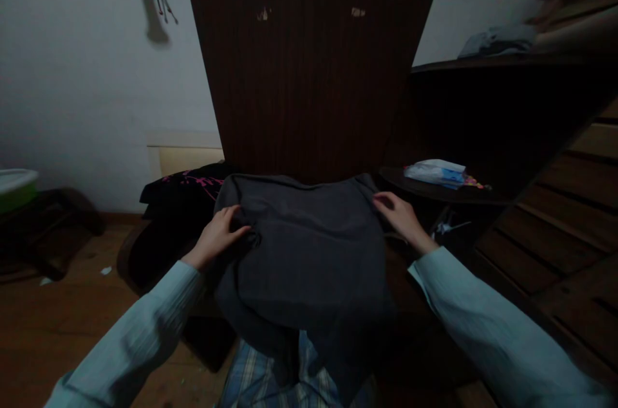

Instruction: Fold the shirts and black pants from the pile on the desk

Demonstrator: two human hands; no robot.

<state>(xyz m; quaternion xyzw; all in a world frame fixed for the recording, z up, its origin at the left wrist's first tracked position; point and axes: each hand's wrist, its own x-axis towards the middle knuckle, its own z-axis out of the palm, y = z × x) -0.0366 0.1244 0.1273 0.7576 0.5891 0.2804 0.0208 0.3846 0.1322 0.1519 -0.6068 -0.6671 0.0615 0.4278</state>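
Note:
A dark grey garment (pixel 304 247) lies spread in front of me, draped over my lap and a low surface. My left hand (pixel 219 234) pinches its left edge, fingers closed on the cloth, which bunches there. My right hand (pixel 398 215) grips the garment's upper right corner, fingers curled on the fabric. Both arms wear light blue sleeves. Plaid blue cloth (pixel 270 376) shows under the garment's lower edge.
A black cloth with pink print (pixel 186 189) lies behind the garment at the left. A tall dark wooden panel (pixel 309 60) stands ahead. A small shelf at right holds a blue-white packet (pixel 437 173). Wooden stairs (pixel 570 202) rise at right; a green basin (pixel 14 186) is far left.

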